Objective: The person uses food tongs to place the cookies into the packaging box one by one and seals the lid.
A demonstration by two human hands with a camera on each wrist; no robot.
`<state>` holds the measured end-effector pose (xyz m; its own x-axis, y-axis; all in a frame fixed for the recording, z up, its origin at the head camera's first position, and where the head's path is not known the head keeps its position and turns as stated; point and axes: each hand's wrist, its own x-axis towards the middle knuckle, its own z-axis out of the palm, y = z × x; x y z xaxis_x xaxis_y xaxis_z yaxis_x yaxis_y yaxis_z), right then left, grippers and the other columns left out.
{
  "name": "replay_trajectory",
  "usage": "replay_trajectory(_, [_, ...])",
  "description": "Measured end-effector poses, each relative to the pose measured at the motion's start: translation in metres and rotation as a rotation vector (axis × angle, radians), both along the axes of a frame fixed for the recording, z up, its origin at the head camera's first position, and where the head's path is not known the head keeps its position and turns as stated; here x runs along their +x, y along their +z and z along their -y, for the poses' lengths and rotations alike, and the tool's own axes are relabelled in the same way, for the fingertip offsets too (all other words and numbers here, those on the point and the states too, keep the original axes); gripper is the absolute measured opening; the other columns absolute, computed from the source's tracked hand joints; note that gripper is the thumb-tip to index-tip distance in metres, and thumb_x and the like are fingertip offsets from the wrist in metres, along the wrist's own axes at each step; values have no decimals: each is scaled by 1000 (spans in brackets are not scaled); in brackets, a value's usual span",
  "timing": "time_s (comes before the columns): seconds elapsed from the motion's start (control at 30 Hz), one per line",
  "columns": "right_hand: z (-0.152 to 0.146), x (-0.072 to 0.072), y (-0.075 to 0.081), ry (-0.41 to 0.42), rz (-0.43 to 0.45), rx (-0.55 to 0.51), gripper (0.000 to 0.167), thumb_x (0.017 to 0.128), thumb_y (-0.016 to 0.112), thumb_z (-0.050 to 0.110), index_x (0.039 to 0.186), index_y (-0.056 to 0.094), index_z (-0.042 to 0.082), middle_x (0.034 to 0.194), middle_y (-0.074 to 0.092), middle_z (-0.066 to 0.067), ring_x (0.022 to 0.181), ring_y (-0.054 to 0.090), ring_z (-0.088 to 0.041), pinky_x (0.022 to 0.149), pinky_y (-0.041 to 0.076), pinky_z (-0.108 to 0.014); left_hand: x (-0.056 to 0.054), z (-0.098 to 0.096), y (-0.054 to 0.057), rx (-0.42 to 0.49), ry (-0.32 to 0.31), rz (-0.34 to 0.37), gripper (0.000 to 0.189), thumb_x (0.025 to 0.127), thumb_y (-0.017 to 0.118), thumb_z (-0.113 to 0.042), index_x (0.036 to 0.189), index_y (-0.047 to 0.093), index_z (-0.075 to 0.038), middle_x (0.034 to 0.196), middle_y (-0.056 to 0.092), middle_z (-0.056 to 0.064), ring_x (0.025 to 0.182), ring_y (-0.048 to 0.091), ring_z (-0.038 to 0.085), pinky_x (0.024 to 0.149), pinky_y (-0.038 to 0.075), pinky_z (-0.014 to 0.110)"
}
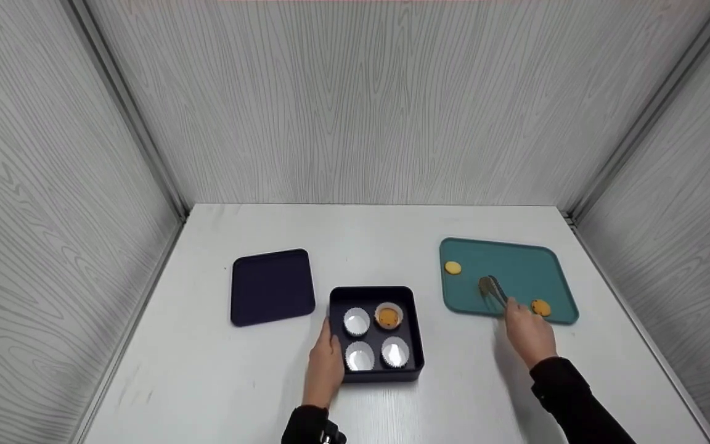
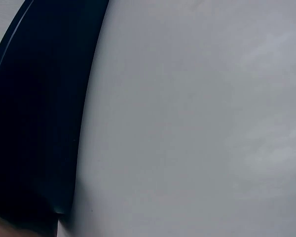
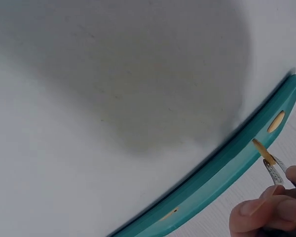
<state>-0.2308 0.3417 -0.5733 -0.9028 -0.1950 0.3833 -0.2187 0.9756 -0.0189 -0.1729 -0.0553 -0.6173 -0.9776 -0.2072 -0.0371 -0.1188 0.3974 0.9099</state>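
Observation:
My left hand (image 1: 325,364) holds the left side of a dark square box (image 1: 375,375), its fingers along the outer wall and the thumb at the rim. Inside the box stand several white paper cups (image 1: 356,322); the back right one contains an orange-brown cookie (image 1: 388,318). My right hand (image 1: 530,333) grips metal tongs (image 1: 498,292) over the near part of a teal tray (image 1: 524,265). Between the tongs' tips is a brown cookie (image 3: 263,150), on or just above the tray. A yellow cookie (image 1: 453,267) lies at the tray's left, a dotted orange cookie (image 1: 540,307) at its near right.
A dark flat square lid or tray (image 1: 273,287) lies on the white table (image 1: 256,376), left of the box. Pale wood-grain panels (image 1: 361,105) enclose the table at the back and both sides.

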Motion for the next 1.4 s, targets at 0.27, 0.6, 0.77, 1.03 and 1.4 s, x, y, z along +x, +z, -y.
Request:
replay_trajectory(0.27, [-2,0,-4,24,-22,-32,29,95,66,-3,120,61,-17,87,68,-30,57,64,-39,46,54,-47,0,1,0,-10,-2,-6,53,110,40,-18,160,32,-6,153,47,24,140,46,42,117,37,55])
replay_trajectory(0.6, [0,1,-2,39,-60,-94,29,94,69,-1,118,62,-15,82,66,-26,52,62,-37,45,53,-47,-2,1,1,-14,12,-7,53,109,40,-19,160,33,-6,152,48,24,139,47,42,117,37,55])
replay_trajectory(0.77, [4,2,2,43,-64,-140,28,96,67,1,119,62,-14,84,67,-27,56,64,-39,47,54,-49,-1,1,1,-20,10,-12,52,109,40,-18,160,34,-6,152,48,25,139,47,43,117,37,56])
replay_trajectory(1.03, [17,4,11,69,-102,-197,28,97,67,2,121,62,-12,82,65,-25,58,65,-41,47,53,-50,-2,0,1,-29,16,-12,52,109,41,-18,160,34,-7,151,49,25,137,49,43,115,38,56])
replay_trajectory(1.4, [41,8,28,122,-102,-222,26,99,65,5,122,62,-8,85,66,-21,56,63,-32,46,51,-43,1,2,1,-29,4,-48,51,110,40,-17,160,34,-6,152,49,24,137,49,41,115,39,55])
